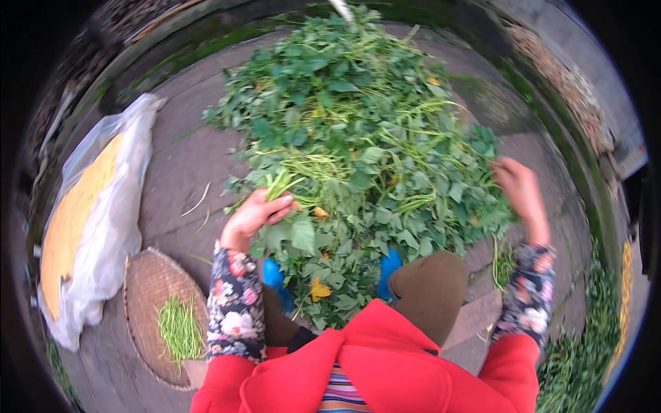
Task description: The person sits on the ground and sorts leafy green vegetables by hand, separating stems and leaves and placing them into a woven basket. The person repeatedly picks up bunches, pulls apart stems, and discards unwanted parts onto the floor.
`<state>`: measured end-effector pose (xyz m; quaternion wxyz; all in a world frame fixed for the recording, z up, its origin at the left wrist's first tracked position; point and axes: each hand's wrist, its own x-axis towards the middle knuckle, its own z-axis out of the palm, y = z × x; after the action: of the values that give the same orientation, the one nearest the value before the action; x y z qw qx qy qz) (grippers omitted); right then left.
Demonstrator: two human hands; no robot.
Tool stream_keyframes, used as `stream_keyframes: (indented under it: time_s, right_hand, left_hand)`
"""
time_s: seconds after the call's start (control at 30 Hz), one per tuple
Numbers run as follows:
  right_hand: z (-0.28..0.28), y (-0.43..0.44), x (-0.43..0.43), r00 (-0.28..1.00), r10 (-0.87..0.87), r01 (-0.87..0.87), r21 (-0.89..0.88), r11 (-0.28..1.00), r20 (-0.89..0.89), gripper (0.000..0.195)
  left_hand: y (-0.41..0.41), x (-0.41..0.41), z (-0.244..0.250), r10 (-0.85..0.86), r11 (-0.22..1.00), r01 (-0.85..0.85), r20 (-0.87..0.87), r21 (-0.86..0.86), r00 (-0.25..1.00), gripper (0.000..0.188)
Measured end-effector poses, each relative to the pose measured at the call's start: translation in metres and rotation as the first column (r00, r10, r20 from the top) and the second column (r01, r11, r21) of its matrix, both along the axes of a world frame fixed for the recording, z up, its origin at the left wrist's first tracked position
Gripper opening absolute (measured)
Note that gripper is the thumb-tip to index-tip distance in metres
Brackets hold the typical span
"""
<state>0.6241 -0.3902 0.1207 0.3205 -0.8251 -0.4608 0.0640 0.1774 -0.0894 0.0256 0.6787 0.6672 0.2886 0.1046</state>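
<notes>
A bunch of light-green leaf stalks point(281, 185) is gripped in my left hand point(261, 211), thumb across it, over the left side of the heap. In front of me spreads a large pile of leafy green vines point(330, 108), likely sweet potato, with long pale stems and a few yellow leaves. Beyond the pile's right edge is my right hand point(521, 193), its fingers curled in and blurred by motion. Blurred leaves lie beside it, and whether it holds any of them I cannot make out.
A round woven bamboo tray point(144, 289) at left carries a small heap of green stalks point(181, 330). Behind it lies a clear plastic sheet point(121, 227) around a yellow panel point(77, 222). More greenery point(583, 361) lies at lower right. My blue shoes point(390, 271) touch the pile.
</notes>
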Motion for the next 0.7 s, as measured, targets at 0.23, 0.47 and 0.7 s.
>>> stream_keyframes:
  time_s: [0.23, 0.47, 0.7]
  right_hand:
    - [0.02, -0.111, 0.065, 0.935, -0.258, 0.268, -0.006, 0.963, 0.245, 0.02]
    - [-0.025, 0.056, -0.117, 0.775, 0.54, -0.537, 0.108, 0.836, -0.329, 0.037]
    - [-0.083, 0.131, -0.172, 0.344, 0.733, -0.685, 0.378, 0.623, -0.587, 0.029]
  left_hand:
    - [-0.011, 0.024, 0.014, 0.012, 0.996, -0.005, 0.077, -0.089, 0.997, 0.022]
    - [-0.031, 0.044, 0.052, -0.094, 0.995, 0.096, 0.041, -0.036, 0.995, 0.021]
    - [-0.029, 0.038, 0.077, -0.159, 0.985, 0.16, -0.013, 0.068, 0.987, 0.028]
